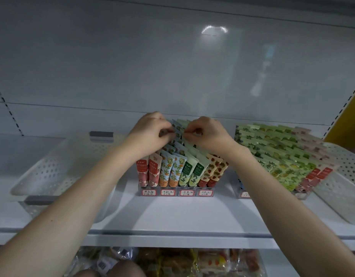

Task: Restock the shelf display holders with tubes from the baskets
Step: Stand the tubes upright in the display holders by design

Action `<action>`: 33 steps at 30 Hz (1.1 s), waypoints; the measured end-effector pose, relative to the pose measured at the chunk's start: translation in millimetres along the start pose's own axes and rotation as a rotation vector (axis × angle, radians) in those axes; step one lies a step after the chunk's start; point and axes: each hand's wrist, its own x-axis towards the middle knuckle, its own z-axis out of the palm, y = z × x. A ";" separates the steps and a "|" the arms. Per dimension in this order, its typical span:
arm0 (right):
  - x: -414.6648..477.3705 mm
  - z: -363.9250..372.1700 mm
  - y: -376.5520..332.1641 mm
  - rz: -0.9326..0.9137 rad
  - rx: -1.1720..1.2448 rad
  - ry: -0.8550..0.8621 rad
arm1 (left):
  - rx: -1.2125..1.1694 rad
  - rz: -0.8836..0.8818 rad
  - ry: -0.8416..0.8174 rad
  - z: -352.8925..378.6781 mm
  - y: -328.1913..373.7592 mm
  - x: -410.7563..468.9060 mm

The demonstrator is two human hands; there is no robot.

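Head view looks at a white metal shelf (172,216) with a clear acrylic display holder (177,193) standing midway along it, set back from the front edge. Its four labelled lanes hold upright rows of pink, blue-and-orange, green and strawberry-printed tubes.

Both hands are at the rear of this holder, near the shelf's back edge. The left hand (150,130) and the right hand (207,132) have their fingers curled. They pinch the crimped top of a pale blue tube printed with orange fruit (177,129) from either side, at the back of its lane. Whether the right hand also catches the green tube beside it, I cannot tell.

I judge the step in hand to be seating this tube behind its row. The next move calls for pressing it straight down in its own lane without tipping its neighbours, then letting go.

A white perforated plastic basket (53,168) lies toward the shelf's left end. Another perforated basket (348,176) lies at the right end, with a second holder of green tubes (276,154) just beside it.
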 end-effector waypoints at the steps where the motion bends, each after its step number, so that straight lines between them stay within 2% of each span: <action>1: -4.5 -3.2 0.4 -0.004 0.010 0.026 | -0.003 0.023 0.033 1.7 4.1 -2.9; 5: -26.0 -19.5 9.1 0.008 0.025 0.120 | -0.048 0.118 0.147 6.8 28.1 -15.4; 12: -66.7 -42.6 39.0 0.052 -0.060 0.141 | -0.063 0.224 0.114 26.0 59.8 -29.9; 20: -77.7 -30.9 59.2 0.153 -0.125 0.039 | 0.088 0.288 0.052 54.9 73.3 -25.4; 29: -74.9 -23.6 62.9 0.173 -0.104 0.000 | 0.146 0.250 -0.072 61.0 67.3 -22.3; 33: -71.3 -27.2 63.3 0.181 -0.063 -0.006 | 0.070 0.226 -0.042 59.1 66.0 -21.3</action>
